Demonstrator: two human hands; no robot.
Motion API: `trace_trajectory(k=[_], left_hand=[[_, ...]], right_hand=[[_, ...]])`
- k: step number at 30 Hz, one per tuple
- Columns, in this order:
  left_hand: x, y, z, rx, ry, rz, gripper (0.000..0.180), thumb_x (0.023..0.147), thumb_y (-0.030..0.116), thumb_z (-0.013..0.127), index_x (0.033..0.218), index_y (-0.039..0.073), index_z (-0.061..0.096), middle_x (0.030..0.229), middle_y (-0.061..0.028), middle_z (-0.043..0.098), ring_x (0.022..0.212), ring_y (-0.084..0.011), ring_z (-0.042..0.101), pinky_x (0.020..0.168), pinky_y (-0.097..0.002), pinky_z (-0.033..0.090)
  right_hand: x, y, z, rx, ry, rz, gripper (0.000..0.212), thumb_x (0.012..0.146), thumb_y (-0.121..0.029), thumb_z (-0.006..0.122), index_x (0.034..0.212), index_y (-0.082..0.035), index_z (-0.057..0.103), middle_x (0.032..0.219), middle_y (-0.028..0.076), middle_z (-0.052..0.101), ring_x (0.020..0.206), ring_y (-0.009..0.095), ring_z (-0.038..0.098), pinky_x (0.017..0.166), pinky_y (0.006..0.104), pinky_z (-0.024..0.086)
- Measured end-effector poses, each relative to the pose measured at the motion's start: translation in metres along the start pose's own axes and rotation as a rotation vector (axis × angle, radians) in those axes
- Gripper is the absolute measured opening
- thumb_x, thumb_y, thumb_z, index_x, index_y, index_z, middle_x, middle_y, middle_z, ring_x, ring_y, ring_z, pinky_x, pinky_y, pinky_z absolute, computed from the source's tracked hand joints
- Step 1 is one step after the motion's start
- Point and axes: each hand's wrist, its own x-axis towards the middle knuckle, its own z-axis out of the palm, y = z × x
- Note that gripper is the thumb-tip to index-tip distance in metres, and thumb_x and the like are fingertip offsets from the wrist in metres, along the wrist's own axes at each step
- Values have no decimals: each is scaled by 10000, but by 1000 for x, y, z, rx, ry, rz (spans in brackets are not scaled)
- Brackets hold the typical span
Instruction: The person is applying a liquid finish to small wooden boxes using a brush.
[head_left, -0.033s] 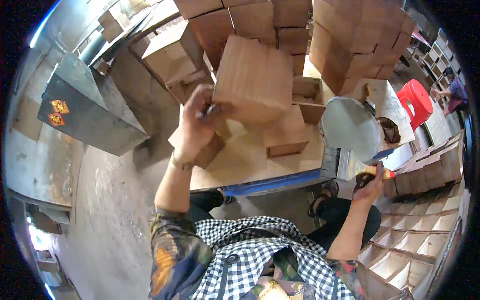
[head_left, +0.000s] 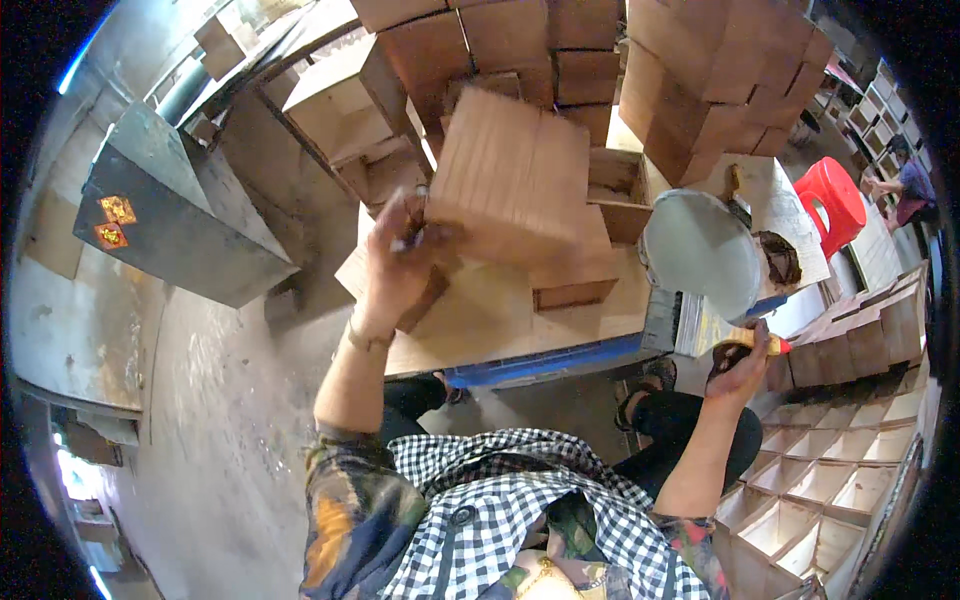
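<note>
My left hand (head_left: 398, 250) is closed on the left edge of a brown wooden box (head_left: 510, 175), which is tilted and blurred by motion above the worktable (head_left: 470, 325). My right hand (head_left: 738, 370) grips the handle of a wide paintbrush (head_left: 690, 325) with grey-white bristles, held by the table's front right edge. Just beyond the brush stands a round tub (head_left: 700, 250) of pale, whitish matter. Beneath the held box lie more wooden pieces, among them a small box (head_left: 575, 295) with a recessed front. An open wooden box (head_left: 618, 185) sits behind the tub's left side.
Stacked brown boxes (head_left: 700, 80) rise behind the table. A dark grey metal cabinet (head_left: 190, 220) stands at the left. At the right are a red plastic stool (head_left: 830, 205), rows of open wooden boxes (head_left: 800, 500) on the floor, and a person (head_left: 908, 185) farther off.
The wooden box and my left hand have come slightly nearer to me, uncovering a little more of the stack behind. My right hand with the paintbrush looks unmoved.
</note>
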Motion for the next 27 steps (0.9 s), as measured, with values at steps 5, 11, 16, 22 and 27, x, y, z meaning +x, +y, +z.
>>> trace_trajectory(k=[5,11,16,22,27], left_hand=[[-94,-24,-17,-276,84,-333,278,723,18,620,976,7,504,890,-36,567,853,-104,524,714,-232,434],[-157,-59,-37,-583,137,-709,163,755,144,591,862,56,505,839,-4,533,800,-91,491,709,-220,393],[-164,-96,-39,-401,304,-735,207,860,257,475,765,74,499,695,15,469,653,-72,426,605,-230,363],[-150,-110,-32,-256,347,-724,384,870,384,447,658,66,487,600,13,448,541,-79,395,497,-247,344],[-142,-114,-31,25,269,-471,448,874,380,447,573,49,456,543,24,435,507,-55,362,448,-228,304]], right_hand=[[8,13,-8,-134,20,-142,220,825,-318,494,824,-100,524,753,0,488,669,100,476,574,219,377],[-2,16,6,-46,72,27,211,814,-322,504,807,-111,513,743,-6,482,648,81,447,534,204,322],[-25,16,28,34,-68,98,235,819,-303,478,803,-71,518,810,21,493,800,148,474,748,284,376],[-83,20,60,-350,-373,-205,321,865,-346,454,907,-37,534,865,49,494,804,170,484,725,297,406],[-136,12,106,-209,-830,-360,260,881,-261,452,903,-7,504,785,40,506,699,108,493,616,255,415]])
